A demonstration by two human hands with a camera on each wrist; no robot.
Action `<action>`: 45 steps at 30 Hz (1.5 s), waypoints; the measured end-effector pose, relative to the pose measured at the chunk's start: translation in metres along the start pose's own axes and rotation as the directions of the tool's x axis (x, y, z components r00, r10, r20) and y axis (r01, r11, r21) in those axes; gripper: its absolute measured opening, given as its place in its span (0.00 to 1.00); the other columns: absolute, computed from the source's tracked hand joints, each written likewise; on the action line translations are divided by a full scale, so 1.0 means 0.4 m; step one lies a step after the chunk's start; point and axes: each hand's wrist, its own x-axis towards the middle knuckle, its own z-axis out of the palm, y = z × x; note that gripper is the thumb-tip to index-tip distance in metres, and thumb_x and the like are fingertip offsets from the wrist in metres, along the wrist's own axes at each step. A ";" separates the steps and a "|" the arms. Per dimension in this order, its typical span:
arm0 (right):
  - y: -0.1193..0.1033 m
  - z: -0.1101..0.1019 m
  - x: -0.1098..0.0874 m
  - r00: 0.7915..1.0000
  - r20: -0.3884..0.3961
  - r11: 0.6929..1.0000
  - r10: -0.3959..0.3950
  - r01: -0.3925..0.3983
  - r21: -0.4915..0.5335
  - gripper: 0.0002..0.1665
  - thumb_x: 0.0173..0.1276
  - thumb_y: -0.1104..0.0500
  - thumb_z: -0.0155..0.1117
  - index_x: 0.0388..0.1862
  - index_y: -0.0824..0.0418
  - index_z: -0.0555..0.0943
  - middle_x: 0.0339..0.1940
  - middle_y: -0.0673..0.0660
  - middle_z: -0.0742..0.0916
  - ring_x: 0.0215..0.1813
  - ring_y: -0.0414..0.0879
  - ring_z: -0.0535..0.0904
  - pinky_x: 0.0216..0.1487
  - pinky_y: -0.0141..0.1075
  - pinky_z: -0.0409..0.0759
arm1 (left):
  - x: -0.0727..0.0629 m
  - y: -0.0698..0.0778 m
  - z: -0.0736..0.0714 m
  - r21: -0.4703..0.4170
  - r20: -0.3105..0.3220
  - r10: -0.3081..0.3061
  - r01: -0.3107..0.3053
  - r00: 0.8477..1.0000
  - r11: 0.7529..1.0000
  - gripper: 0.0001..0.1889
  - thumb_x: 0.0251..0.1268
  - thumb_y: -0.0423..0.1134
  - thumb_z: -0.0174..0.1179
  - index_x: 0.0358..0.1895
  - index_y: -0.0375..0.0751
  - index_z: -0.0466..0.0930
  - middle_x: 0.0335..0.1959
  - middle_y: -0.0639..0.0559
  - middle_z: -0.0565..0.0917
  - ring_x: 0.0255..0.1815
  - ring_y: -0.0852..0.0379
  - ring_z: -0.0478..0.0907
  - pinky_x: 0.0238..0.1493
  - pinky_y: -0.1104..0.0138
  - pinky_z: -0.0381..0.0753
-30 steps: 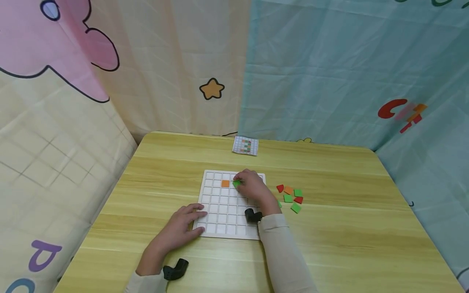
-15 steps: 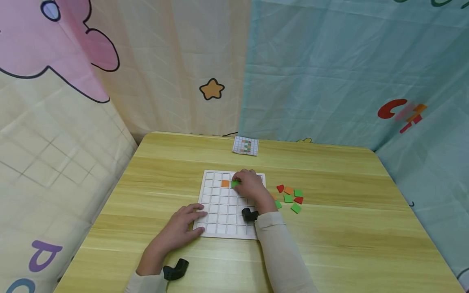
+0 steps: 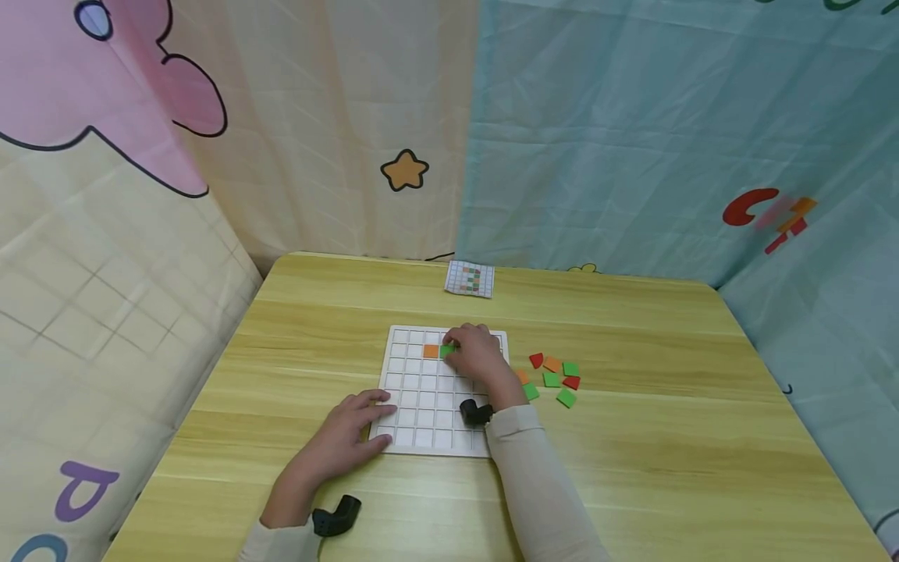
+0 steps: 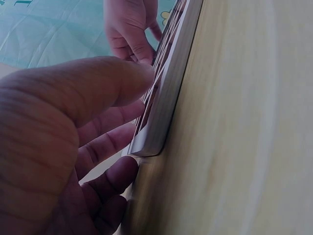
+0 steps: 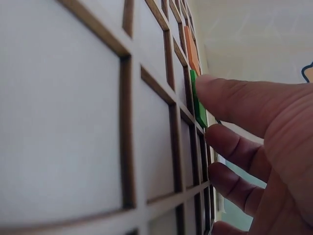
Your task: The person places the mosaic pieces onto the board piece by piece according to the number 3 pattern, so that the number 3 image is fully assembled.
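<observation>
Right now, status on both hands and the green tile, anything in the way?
Left hand touching grid board, left edge. Right hand on green tile. Orange tile beside it, no obstruction seen.

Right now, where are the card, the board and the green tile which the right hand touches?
Card (image 3: 469, 279), head view: printed face.
Board (image 3: 426, 400), head view: bare middle cell.
Green tile (image 5: 200, 115), right wrist view: uncovered lower part.

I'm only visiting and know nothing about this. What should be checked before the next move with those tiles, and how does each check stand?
1. Left hand at the grid board's left edge: ok.
2. Right hand touching the green tile: ok.
3. Green tile beside the orange tile: ok.
4. Green tile fully seated in its cell: cannot tell.
5. Patterned card uncovered: ok.
6. Cells hidden under the right hand free: cannot tell.
</observation>
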 end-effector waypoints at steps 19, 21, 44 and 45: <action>0.090 -0.080 -0.091 0.996 -0.085 0.985 0.035 -0.019 0.173 0.14 0.69 0.60 0.66 0.53 0.61 0.83 0.52 0.57 0.82 0.55 0.53 0.77 0.58 0.48 0.75 | 0.002 0.000 0.000 0.009 -0.006 0.010 -0.010 1.000 1.000 0.21 0.59 0.39 0.70 0.57 0.38 0.83 0.62 0.47 0.76 0.64 0.41 0.70 0.62 0.43 0.67; 0.109 -0.090 -0.105 0.994 -0.098 0.983 0.041 -0.023 0.180 0.15 0.69 0.60 0.66 0.53 0.62 0.83 0.53 0.58 0.82 0.56 0.54 0.77 0.59 0.49 0.74 | 0.002 0.001 -0.001 0.013 -0.004 0.012 -0.012 1.000 1.000 0.22 0.59 0.38 0.70 0.57 0.38 0.83 0.62 0.47 0.76 0.64 0.41 0.70 0.62 0.42 0.67; 0.272 -0.164 -0.196 0.993 -0.108 0.995 0.035 -0.025 0.096 0.13 0.66 0.67 0.67 0.49 0.69 0.82 0.47 0.63 0.83 0.51 0.58 0.78 0.55 0.53 0.75 | -0.001 -0.004 0.003 0.028 0.002 0.019 -0.019 1.000 0.999 0.22 0.58 0.39 0.71 0.57 0.39 0.83 0.62 0.47 0.76 0.64 0.40 0.70 0.61 0.42 0.67; 0.275 -0.163 -0.196 0.994 -0.105 0.995 0.034 -0.025 0.093 0.12 0.66 0.67 0.67 0.48 0.69 0.82 0.47 0.63 0.83 0.50 0.58 0.78 0.55 0.53 0.75 | -0.001 -0.004 0.003 0.028 0.002 0.019 -0.019 1.000 0.999 0.22 0.58 0.39 0.71 0.57 0.39 0.83 0.62 0.47 0.76 0.64 0.40 0.70 0.61 0.43 0.67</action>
